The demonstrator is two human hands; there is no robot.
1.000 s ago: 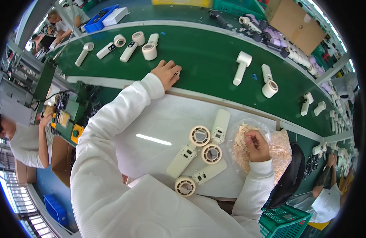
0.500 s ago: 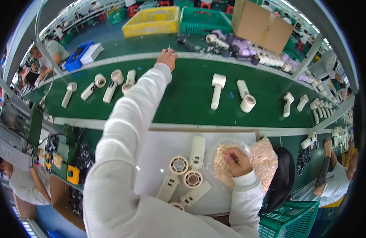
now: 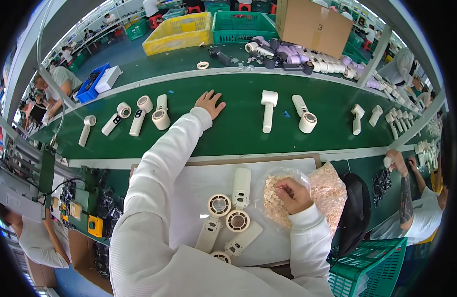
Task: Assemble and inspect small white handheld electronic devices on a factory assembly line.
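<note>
From where I stand, the worker's left hand point(image 3: 209, 104) is stretched out over the green belt point(image 3: 233, 136), palm down, fingers spread and gripping nothing; I can't make out whether it touches the belt. The right hand point(image 3: 296, 195) is bent in over an opened clear bag of small beige pieces point(image 3: 274, 205), thumb and fingertips drawn together, though I can't tell if a piece is pinched there. A second, fuller bag point(image 3: 328, 190) sits just to its right.

Left of the bags, three cream handheld fans point(image 3: 241, 185) lie close together on the white surface point(image 3: 185, 205), their round heads near one another and the nearest partly hidden by the worker's clothing. More fans lie along the belt on either side of the left hand. A green crate point(image 3: 354, 270) stands low on the right, and a pale ring point(image 3: 202, 65) lies on the ledge beyond the belt.
</note>
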